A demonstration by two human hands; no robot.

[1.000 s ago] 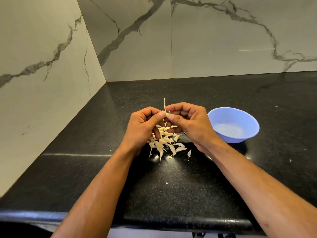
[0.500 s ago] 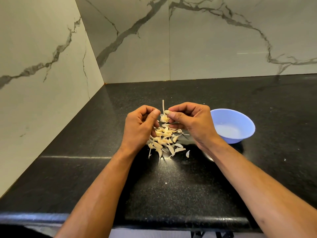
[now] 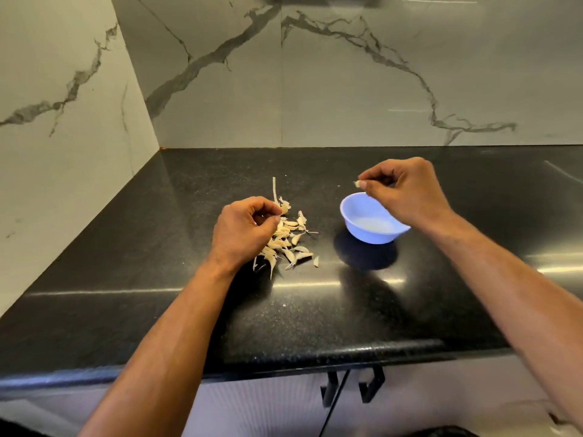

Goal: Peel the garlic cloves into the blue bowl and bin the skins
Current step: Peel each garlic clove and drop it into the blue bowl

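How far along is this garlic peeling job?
Early, by the look of it. Done: the blue bowl shows no cloves I can make out. In hand: the right hand pinches a small pale piece above the bowl, while the left hand rests curled on the garlic pile. Left: the pile of cloves and skins on the black counter; no bin is in view.

The blue bowl (image 3: 372, 220) is small, round and pale blue (shiny inside), and it stands upright on the black counter. At nine o'clock from it lies a loose pile of garlic cloves (image 3: 288, 236), thin, curved and cream, mixed with papery skins. A long dry stem (image 3: 274, 190) sticks up at the pile's twelve o'clock. One tiny pale garlic piece (image 3: 357, 184) is up in the air, above the bowl's far rim.
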